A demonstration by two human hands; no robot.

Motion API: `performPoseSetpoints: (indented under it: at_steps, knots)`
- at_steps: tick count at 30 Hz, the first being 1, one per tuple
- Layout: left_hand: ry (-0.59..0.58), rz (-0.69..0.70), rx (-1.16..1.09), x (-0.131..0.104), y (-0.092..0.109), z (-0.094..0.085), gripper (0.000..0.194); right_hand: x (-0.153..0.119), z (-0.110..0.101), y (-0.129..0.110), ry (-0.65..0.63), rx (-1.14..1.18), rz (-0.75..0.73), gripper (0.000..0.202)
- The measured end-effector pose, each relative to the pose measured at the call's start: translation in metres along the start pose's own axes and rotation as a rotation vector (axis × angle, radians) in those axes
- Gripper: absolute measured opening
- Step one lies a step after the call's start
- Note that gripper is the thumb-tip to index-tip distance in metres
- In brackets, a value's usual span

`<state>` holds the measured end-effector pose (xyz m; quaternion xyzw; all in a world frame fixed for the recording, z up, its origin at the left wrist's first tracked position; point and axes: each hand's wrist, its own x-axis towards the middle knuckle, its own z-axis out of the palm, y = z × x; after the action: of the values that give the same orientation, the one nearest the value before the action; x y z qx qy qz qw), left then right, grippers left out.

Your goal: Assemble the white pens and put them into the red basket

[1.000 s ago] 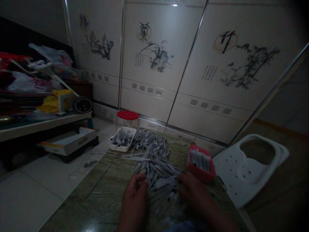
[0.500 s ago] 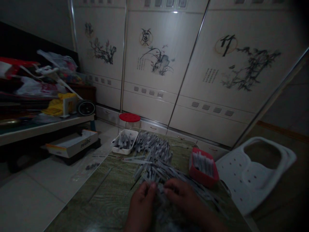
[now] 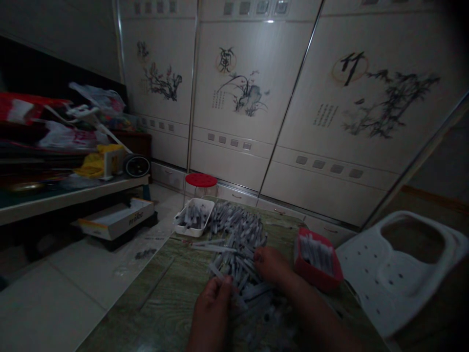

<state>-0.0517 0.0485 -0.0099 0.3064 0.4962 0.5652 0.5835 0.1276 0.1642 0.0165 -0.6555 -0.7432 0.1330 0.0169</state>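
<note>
1. One left hand (image 3: pixel 213 308), nearest; thumb and fingers pinched on a pale pen-like piece (image 3: pixel 217 272), tilted, upper end pointing away.
2. Right hand (image 3: pixel 273 266) a little farther out, fingers curled down at the right side of the heap (image 3: pixel 236 225); grip on any single piece hidden, cannot tell.
3. Heap of slim, translucent grey-white pieces with dark ends, spread from between the hands to the far part of the table (image 3: pixel 164 303). Nearest part blurred.
4. Apart from the heap, to the left: single thin stick (image 3: pixel 156 286), flat on the green wood-grain top.
5. Right side of table: red container (image 3: pixel 317 275), packed with similar pieces, mostly upright.
6. Far left corner: white tray (image 3: pixel 188 231), filled with more, lying at mixed angles, some over the rim.
7. Beyond the table's right edge: white chair (image 3: pixel 366 274) with small round holes.
8. Left, on floor tiles: clear plastic bag (image 3: pixel 141 252); farther back, open carton (image 3: pixel 126 221) below a cluttered bench (image 3: pixel 73 194).
9. Past the tray: red round stool (image 3: pixel 201 180).
10. Farthest: pale sliding doors (image 3: pixel 234 164), ink-style plants and characters.
</note>
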Motion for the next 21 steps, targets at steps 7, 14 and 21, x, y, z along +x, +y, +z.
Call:
performPoseSetpoints:
  at_steps: [7, 14, 21]
  knots:
    - [-0.004, -0.027, -0.046, -0.001, 0.007, 0.001, 0.043, 0.012, -0.001, 0.002, -0.134, -0.068, -0.041, 0.031]
    - [-0.033, -0.026, -0.1, -0.002, 0.006, 0.0, 0.042, 0.014, 0.003, -0.003, -0.136, -0.108, -0.032, 0.031]
    - [0.022, -0.016, -0.085, -0.002, 0.005, 0.001, 0.038, 0.0, -0.004, 0.008, -0.039, -0.085, -0.021, 0.022]
